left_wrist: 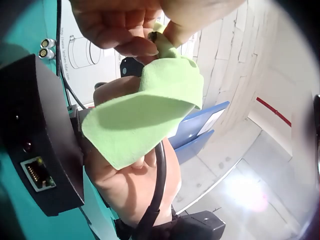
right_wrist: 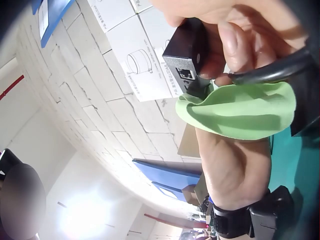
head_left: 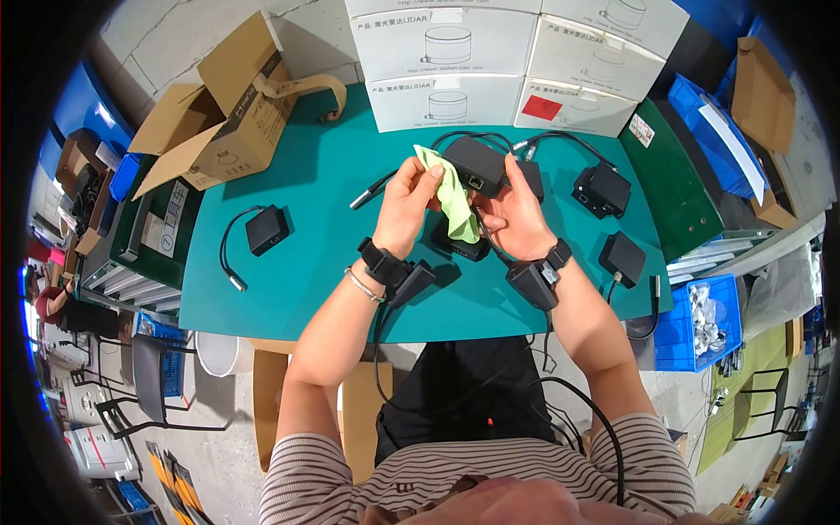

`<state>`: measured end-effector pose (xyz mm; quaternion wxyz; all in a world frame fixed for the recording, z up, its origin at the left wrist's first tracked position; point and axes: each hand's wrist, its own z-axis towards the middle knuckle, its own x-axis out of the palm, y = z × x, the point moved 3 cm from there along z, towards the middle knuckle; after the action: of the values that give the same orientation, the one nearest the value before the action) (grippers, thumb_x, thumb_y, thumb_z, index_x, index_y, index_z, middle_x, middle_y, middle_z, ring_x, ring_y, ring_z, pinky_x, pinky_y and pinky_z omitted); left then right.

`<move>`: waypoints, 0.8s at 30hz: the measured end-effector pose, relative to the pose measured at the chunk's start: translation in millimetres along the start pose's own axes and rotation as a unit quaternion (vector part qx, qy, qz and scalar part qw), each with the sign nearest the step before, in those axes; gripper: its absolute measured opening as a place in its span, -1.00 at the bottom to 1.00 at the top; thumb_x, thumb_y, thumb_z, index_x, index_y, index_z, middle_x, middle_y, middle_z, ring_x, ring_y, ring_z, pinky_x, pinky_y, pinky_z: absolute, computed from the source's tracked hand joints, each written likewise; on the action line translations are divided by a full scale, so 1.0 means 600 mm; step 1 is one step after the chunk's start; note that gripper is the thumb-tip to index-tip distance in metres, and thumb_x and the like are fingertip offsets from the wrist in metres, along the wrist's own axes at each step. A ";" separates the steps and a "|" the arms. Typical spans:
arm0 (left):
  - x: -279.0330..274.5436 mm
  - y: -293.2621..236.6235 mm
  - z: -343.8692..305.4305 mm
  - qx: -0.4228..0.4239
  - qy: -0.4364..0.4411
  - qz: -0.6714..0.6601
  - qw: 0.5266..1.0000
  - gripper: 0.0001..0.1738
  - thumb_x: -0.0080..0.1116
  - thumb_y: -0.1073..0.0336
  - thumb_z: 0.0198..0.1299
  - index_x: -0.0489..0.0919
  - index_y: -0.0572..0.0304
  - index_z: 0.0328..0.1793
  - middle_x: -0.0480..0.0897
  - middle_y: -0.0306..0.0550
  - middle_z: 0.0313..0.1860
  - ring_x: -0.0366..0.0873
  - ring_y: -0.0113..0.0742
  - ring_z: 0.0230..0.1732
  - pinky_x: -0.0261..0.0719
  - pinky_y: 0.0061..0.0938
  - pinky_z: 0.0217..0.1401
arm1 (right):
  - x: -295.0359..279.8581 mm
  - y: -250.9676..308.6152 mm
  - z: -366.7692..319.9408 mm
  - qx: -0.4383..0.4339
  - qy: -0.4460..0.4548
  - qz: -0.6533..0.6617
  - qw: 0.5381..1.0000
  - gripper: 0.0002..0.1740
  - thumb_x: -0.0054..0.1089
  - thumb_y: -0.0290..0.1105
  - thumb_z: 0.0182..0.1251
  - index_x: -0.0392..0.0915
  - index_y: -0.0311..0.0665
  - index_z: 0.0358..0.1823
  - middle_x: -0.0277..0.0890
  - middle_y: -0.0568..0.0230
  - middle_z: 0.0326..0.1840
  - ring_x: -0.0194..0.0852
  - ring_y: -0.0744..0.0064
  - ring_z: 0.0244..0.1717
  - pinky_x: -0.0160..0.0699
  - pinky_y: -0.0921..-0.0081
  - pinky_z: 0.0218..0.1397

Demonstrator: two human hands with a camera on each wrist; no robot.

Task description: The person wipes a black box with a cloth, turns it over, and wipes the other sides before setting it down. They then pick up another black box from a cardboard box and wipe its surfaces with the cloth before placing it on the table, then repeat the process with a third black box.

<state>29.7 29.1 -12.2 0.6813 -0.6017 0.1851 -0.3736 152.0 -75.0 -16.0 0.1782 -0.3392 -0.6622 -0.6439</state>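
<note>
Box, cloth well inside table edge

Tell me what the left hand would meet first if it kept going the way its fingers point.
Probably the black box in the right hand: the left hand pinches the green cloth right beside it, though depth is unclear.

Cloth left of adapter, cartons behind

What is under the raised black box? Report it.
Under the black box the green cloth hangs, pinched by the left hand. Below, another black unit lies on the teal mat, partly hidden by the cloth.
</note>
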 end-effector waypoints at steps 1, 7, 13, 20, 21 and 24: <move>0.000 0.002 0.000 -0.001 0.003 -0.001 1.000 -0.77 0.08 0.16 0.39 0.47 0.18 -0.14 0.53 -0.33 -0.37 0.41 -0.63 -0.39 0.41 -0.65 -0.30 | 0.001 0.000 0.000 -0.001 -0.003 0.004 1.000 -0.30 -0.39 0.31 0.45 0.43 -0.11 0.15 0.49 0.36 -0.24 0.02 0.72 -0.56 -0.05 0.75 -0.59; 0.009 -0.003 -0.004 -0.018 0.023 0.001 1.000 -0.78 0.11 0.19 0.38 0.48 0.19 -0.09 0.57 -0.33 -0.34 0.45 -0.64 -0.35 0.42 -0.66 -0.29 | -0.001 0.001 0.001 -0.005 -0.004 -0.010 1.000 -0.31 -0.39 0.31 0.45 0.44 -0.08 0.15 0.50 0.40 -0.22 -0.01 0.71 -0.57 -0.07 0.75 -0.60; 0.007 -0.003 -0.003 -0.003 0.018 0.009 1.000 -0.78 0.10 0.19 0.38 0.49 0.20 -0.07 0.60 -0.31 -0.31 0.47 -0.63 -0.34 0.43 -0.65 -0.30 | 0.004 0.001 -0.002 0.005 -0.019 -0.009 1.000 -0.30 -0.39 0.32 0.44 0.45 -0.10 0.11 0.49 0.43 -0.24 -0.03 0.72 -0.59 -0.09 0.76 -0.60; -0.012 -0.010 0.002 0.034 -0.049 0.012 0.998 -0.81 0.09 0.25 0.38 0.45 0.22 -0.10 0.57 -0.28 -0.33 0.48 -0.61 -0.34 0.47 -0.63 -0.29 | -0.002 -0.005 -0.004 0.041 0.050 0.000 0.998 -0.27 -0.45 0.36 0.43 0.45 -0.12 0.00 0.44 0.45 -0.32 -0.09 0.71 -0.65 0.11 0.67 -0.47; -0.012 -0.011 0.003 0.041 -0.048 0.012 0.998 -0.82 0.10 0.28 0.37 0.43 0.23 -0.11 0.56 -0.26 -0.31 0.48 -0.60 -0.34 0.48 -0.62 -0.29 | 0.001 -0.003 -0.005 0.040 0.045 -0.020 0.998 -0.26 -0.47 0.37 0.43 0.45 -0.12 0.01 0.44 0.45 -0.32 -0.09 0.71 -0.66 0.15 0.65 -0.43; -0.009 -0.011 0.001 0.076 -0.098 0.024 0.992 -0.79 0.16 0.36 0.32 0.35 0.24 -0.13 0.52 -0.23 -0.28 0.48 -0.57 -0.33 0.50 -0.60 -0.32 | 0.002 -0.001 -0.005 0.037 0.045 -0.043 0.997 -0.25 -0.49 0.37 0.43 0.45 -0.11 0.03 0.45 0.45 -0.31 -0.10 0.71 -0.66 0.18 0.63 -0.40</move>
<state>24.6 33.7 -6.7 0.7485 -0.5774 0.1028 -0.3095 149.9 -77.3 -15.5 0.1924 -0.2743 -0.6910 -0.6405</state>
